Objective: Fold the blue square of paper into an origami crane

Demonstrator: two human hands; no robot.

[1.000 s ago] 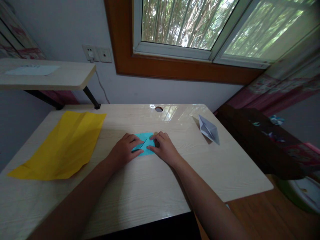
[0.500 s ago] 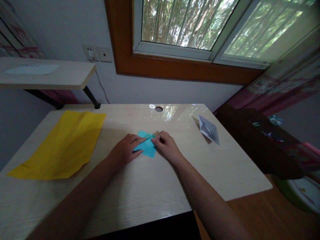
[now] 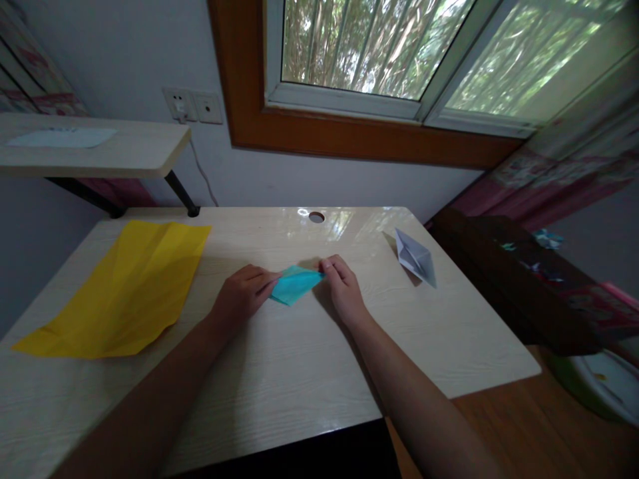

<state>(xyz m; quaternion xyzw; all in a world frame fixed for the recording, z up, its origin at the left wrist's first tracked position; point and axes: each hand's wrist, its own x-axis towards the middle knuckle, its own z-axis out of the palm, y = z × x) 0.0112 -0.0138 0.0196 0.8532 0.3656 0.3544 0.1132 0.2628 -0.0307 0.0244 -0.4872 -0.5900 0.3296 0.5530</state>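
A folded piece of turquoise paper (image 3: 295, 285) is stretched between my two hands, just over the middle of the desk. My left hand (image 3: 243, 291) pinches its left end between thumb and fingers. At the opposite corner, the thumb and fingertips of my right hand (image 3: 343, 285) are closed on the paper. The paper has a pointed, roughly diamond-like outline, with its front corner toward me. Both gripped ends are partly hidden by my fingers.
A large creased yellow sheet (image 3: 124, 293) lies left on the desk (image 3: 299, 379). A folded white paper shape (image 3: 415, 256) stands at the right, near the desk's edge. A raised shelf (image 3: 144, 143) with a paper on it overhangs the back left.
The turquoise paper went from lying flat under my fingers to being held by its two ends. My hands moved slightly apart, the right one shifting outward.
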